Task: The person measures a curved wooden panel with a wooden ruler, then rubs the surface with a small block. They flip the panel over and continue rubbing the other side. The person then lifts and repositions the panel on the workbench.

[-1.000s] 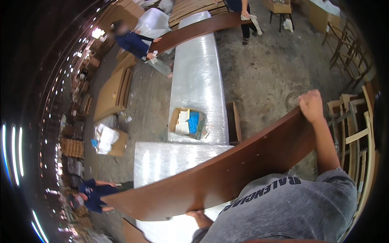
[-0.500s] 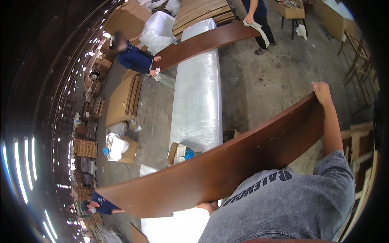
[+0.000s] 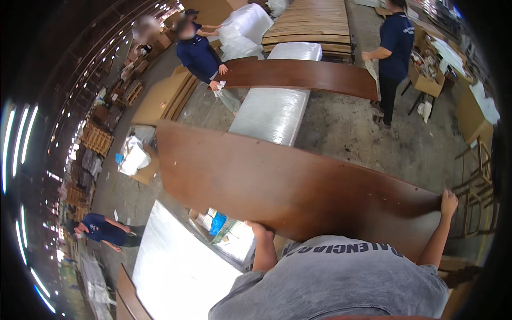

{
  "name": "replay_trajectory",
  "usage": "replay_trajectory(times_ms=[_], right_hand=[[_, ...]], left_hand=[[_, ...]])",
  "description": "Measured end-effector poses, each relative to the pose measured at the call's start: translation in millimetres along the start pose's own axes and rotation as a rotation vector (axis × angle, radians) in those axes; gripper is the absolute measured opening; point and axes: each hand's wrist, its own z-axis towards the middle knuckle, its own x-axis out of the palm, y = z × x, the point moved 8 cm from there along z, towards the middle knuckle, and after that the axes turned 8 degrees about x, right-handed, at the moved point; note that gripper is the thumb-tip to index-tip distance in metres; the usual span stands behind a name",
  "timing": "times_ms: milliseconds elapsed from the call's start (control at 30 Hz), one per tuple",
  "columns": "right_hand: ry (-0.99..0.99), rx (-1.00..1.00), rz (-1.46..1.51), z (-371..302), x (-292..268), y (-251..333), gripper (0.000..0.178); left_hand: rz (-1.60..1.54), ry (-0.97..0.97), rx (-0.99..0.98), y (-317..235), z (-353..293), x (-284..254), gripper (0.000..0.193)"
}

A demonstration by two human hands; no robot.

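Note:
A long brown wooden board (image 3: 256, 176) stretches across in front of me, tilted, its far left end higher in the picture than its right end. My right hand (image 3: 449, 204) is closed round the board's right end, at the upper corner. Along the lower edge, left of my body, my left hand (image 3: 260, 230) grips the same board, its fingers partly hidden by the wood. Past it, two people in dark blue shirts hold a second brown board (image 3: 298, 73) between them, each with a white cloth at hand, above a long plastic-wrapped slab (image 3: 272, 114).
At lower left lies a bright white wrapped panel (image 3: 176, 256), beside a box with blue material (image 3: 217, 223). Another person (image 3: 101, 232) stands left of it. Stacked cardboard sheets (image 3: 160, 101), wooden slats (image 3: 306, 24) and wooden chairs (image 3: 474, 170) stand around.
My board has swung round: its left end now sits farther up in view, its right end lower with my right hand. Both hands keep their grip. The view has shifted too.

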Motion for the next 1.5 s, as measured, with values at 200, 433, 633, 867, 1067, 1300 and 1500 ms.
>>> replay_trajectory(times_ms=[200, 433, 633, 867, 1067, 1300, 1500], right_hand=[[-0.250, -0.013, 0.089, 38, -29, 25, 0.038], [-0.176, -0.011, -0.176, 90, -55, 106, 0.037], [0.053, -0.017, -0.319, 162, 34, 177, 0.045], [0.325, -0.011, -0.484, 229, 179, 236, 0.052], [0.453, 0.018, -0.400, 295, 258, 299, 0.060], [0.710, -0.018, -0.387, 310, 374, 315, 0.086], [0.892, -0.031, -0.343, 294, 413, 375, 0.113]], left_hand=[[0.065, -0.017, -0.073, 47, 76, 103, 0.097], [0.078, -0.062, -0.202, 78, 145, 178, 0.097], [0.290, -0.361, -0.192, 65, 159, 210, 0.103], [0.747, -0.540, -0.177, 67, 203, 227, 0.094], [1.090, -0.230, -0.043, 137, 181, 253, 0.095], [1.663, 0.092, -0.041, 134, 185, 302, 0.094], [1.441, 0.091, -0.295, 130, 259, 298, 0.091]])
